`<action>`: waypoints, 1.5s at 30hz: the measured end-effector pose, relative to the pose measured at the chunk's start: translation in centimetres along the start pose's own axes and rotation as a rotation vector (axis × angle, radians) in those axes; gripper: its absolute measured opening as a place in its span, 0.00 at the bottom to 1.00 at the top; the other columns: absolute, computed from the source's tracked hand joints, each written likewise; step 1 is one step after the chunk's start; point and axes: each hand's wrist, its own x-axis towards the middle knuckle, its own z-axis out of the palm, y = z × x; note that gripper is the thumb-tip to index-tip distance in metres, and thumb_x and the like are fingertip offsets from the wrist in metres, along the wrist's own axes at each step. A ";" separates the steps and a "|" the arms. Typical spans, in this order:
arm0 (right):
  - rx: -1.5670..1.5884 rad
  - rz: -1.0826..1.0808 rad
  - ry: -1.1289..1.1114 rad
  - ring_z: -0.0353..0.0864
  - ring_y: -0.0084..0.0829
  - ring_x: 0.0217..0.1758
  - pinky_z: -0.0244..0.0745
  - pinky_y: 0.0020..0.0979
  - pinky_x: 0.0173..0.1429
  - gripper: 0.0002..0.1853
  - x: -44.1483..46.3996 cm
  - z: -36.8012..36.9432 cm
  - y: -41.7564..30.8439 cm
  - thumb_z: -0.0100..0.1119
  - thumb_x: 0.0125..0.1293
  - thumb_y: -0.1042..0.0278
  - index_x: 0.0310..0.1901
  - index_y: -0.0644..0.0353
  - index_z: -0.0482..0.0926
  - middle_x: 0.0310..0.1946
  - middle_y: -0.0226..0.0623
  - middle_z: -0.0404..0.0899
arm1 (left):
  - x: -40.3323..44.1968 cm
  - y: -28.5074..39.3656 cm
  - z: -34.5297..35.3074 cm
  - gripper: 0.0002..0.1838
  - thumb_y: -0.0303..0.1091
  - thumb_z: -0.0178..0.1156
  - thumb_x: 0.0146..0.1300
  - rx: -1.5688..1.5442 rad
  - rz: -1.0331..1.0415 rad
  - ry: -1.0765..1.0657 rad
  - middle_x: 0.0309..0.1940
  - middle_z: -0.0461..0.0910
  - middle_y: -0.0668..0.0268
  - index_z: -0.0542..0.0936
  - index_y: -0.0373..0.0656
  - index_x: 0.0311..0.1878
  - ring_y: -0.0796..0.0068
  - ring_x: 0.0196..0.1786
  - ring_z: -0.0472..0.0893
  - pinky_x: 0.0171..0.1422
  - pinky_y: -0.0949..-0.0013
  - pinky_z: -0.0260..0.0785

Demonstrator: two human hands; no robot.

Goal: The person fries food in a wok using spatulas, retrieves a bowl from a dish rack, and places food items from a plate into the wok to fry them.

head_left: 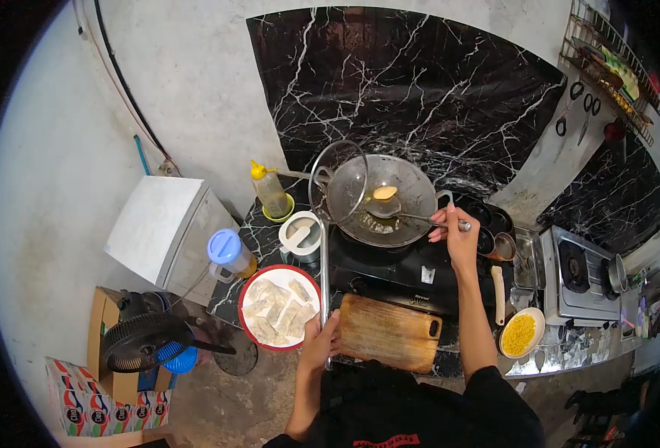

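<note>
You wear a black top (431, 409) — its right sleeve (500, 397) short, ending near your elbow — marked with a red patch (387, 441) of dark lettering at the view's lower edge.

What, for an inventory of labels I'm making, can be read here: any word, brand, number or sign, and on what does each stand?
"C": first letter of the repeated brand on the printed packaging; the rest is unclear.
Pale lettering on the front of the black stove: too small to read.
White sticker on the stove: unreadable.
Lettering on the black shirt's red patch: unreadable.
</note>
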 end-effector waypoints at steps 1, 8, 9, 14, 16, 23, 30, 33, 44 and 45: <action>-0.002 -0.003 0.003 0.76 0.24 0.18 0.74 0.23 0.22 0.21 0.1 -0.1 0.2 0.45 0.70 0.59 0.27 0.70 0.73 0.28 0.41 0.78 | 0.0 0.0 0.0 0.14 0.41 0.53 0.66 0.005 -0.006 0.005 0.15 0.57 0.78 0.63 0.50 0.27 0.91 0.12 0.56 0.13 0.83 0.47; -0.016 -0.007 -0.008 0.77 0.24 0.21 0.75 0.23 0.24 0.20 0.3 -0.3 0.4 0.46 0.70 0.60 0.27 0.70 0.73 0.29 0.41 0.78 | -0.2 0.2 0.2 0.13 0.40 0.53 0.66 0.030 -0.011 0.012 0.15 0.57 0.78 0.63 0.50 0.28 0.90 0.12 0.56 0.12 0.83 0.46; -0.015 -0.007 -0.006 0.77 0.24 0.21 0.75 0.23 0.24 0.20 0.2 -0.4 0.5 0.46 0.70 0.60 0.27 0.70 0.73 0.29 0.41 0.78 | -0.2 0.2 0.3 0.13 0.40 0.53 0.66 0.033 -0.011 0.012 0.15 0.57 0.78 0.63 0.50 0.28 0.90 0.12 0.56 0.12 0.83 0.46; -0.032 0.003 -0.028 0.77 0.23 0.23 0.76 0.24 0.28 0.19 0.4 -0.7 0.8 0.46 0.70 0.62 0.28 0.69 0.73 0.30 0.39 0.78 | -0.1 0.0 0.2 0.13 0.40 0.53 0.66 0.045 -0.029 0.017 0.15 0.57 0.78 0.63 0.50 0.29 0.90 0.13 0.56 0.12 0.83 0.46; -0.027 0.001 -0.043 0.77 0.23 0.23 0.76 0.24 0.28 0.18 0.3 -0.8 0.8 0.46 0.70 0.62 0.28 0.69 0.73 0.30 0.39 0.78 | -0.1 0.0 0.2 0.13 0.40 0.53 0.66 0.039 -0.026 0.014 0.15 0.57 0.78 0.63 0.50 0.29 0.90 0.13 0.56 0.12 0.83 0.46; 0.045 -0.008 -0.070 0.78 0.24 0.26 0.76 0.24 0.30 0.18 -0.2 -1.4 1.6 0.46 0.70 0.63 0.30 0.70 0.74 0.32 0.40 0.79 | 0.0 -0.4 0.1 0.12 0.40 0.53 0.66 0.026 -0.025 0.000 0.15 0.57 0.78 0.64 0.50 0.29 0.90 0.13 0.56 0.13 0.83 0.46; 0.034 0.006 -0.084 0.78 0.24 0.26 0.77 0.26 0.31 0.18 -0.3 -2.1 1.8 0.45 0.71 0.62 0.32 0.71 0.75 0.32 0.40 0.78 | 0.2 0.2 0.8 0.16 0.41 0.52 0.67 0.087 0.004 0.039 0.13 0.56 0.79 0.61 0.50 0.25 0.89 0.11 0.56 0.12 0.80 0.45; 0.017 0.002 -0.078 0.78 0.24 0.26 0.76 0.25 0.31 0.18 -0.2 -2.3 2.2 0.45 0.71 0.62 0.31 0.70 0.75 0.32 0.40 0.78 | 0.5 0.1 0.9 0.16 0.41 0.52 0.66 0.111 0.023 0.045 0.13 0.56 0.79 0.61 0.50 0.25 0.88 0.11 0.56 0.12 0.80 0.46; 0.106 -0.008 -0.052 0.75 0.24 0.25 0.70 0.25 0.29 0.18 -2.2 -4.6 2.4 0.46 0.71 0.63 0.27 0.68 0.73 0.33 0.43 0.78 | 1.0 -0.3 0.2 0.13 0.43 0.55 0.65 0.092 -0.011 0.046 0.15 0.58 0.78 0.65 0.51 0.29 0.90 0.13 0.57 0.14 0.82 0.46; 0.105 -0.006 -0.050 0.75 0.24 0.25 0.70 0.25 0.29 0.18 -2.4 -4.9 2.3 0.46 0.71 0.63 0.27 0.68 0.73 0.33 0.43 0.78 | 1.1 -0.3 0.1 0.13 0.43 0.55 0.65 0.093 -0.014 0.045 0.15 0.58 0.78 0.65 0.51 0.29 0.90 0.13 0.57 0.14 0.82 0.46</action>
